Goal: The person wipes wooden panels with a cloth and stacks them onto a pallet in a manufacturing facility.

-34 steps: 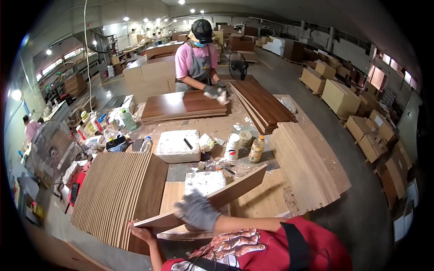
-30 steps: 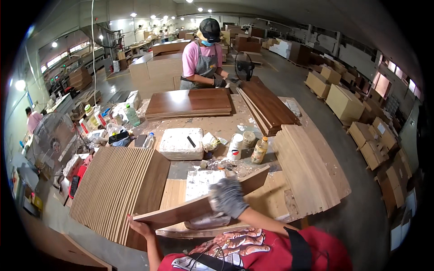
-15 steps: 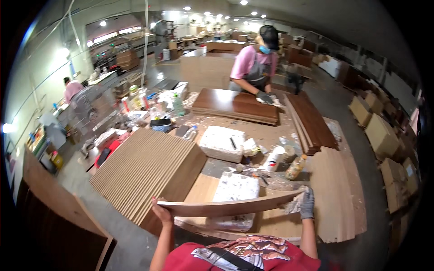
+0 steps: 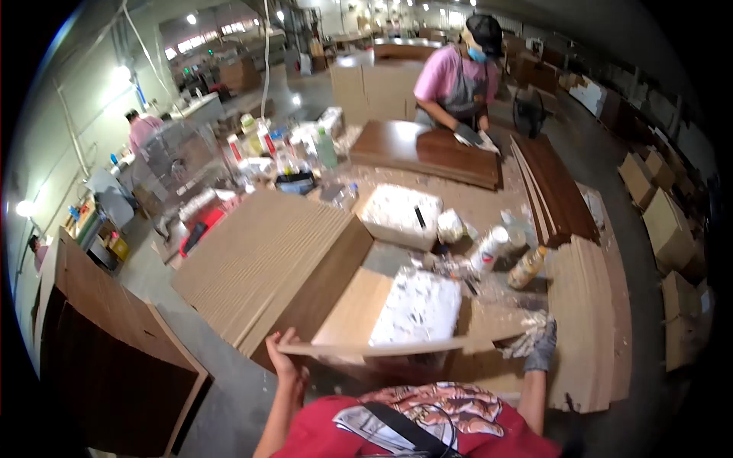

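Now, L fingers (image 4: 272, 345) gripping board (image 4: 366, 352), long axis sideways, R fingers (image 4: 548, 337) prob. gripping rag (image 4: 527, 341)

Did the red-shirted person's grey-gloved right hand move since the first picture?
Yes, that right hand moved rightward, toward the stack of pale wooden boards, and is now beside it.

Wooden board (image 4: 368, 352) in hand

The bare left hand (image 4: 287, 359) grips one end; the right hand (image 4: 541, 346) (in a gray glove (image 4: 544, 356)) bunches a pale rag (image 4: 524, 343) near the other. Just beyond lies a white block (image 4: 418, 307).
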The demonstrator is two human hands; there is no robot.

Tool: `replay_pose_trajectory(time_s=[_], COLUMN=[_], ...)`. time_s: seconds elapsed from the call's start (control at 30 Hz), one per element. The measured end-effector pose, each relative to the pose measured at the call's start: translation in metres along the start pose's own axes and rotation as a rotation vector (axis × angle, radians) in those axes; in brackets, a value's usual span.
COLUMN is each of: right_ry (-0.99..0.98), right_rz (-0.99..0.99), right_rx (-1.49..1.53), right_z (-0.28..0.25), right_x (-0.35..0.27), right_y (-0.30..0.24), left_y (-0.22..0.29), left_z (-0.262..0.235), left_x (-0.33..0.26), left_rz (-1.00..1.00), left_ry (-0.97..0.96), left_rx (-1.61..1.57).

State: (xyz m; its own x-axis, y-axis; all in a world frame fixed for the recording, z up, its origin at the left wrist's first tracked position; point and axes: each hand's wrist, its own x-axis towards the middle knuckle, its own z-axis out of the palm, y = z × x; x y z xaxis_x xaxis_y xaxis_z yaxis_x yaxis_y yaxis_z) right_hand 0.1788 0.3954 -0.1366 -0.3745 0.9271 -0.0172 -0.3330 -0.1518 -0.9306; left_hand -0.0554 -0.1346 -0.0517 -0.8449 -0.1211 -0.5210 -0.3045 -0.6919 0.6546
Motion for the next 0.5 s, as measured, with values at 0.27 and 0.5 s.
replay_pose_trajectory(time_s=[0.27, 0.5], right_ry=[0.058, 0.089], right_rz=[0.374, 0.407], right_rx=[0.373, 0.335], right_z=[0.039, -0.004], right_x=[-0.031, -0.027], right_y=[0.000, 0.045], left_y=[-0.008, -0.023], left_z=[-0.027, -0.027], left_x=[0.030, 0.039], left_rz=[0.153, 0.246], left_ry=[-0.529, -0.472], left_rx=[-0.158, -0.273])
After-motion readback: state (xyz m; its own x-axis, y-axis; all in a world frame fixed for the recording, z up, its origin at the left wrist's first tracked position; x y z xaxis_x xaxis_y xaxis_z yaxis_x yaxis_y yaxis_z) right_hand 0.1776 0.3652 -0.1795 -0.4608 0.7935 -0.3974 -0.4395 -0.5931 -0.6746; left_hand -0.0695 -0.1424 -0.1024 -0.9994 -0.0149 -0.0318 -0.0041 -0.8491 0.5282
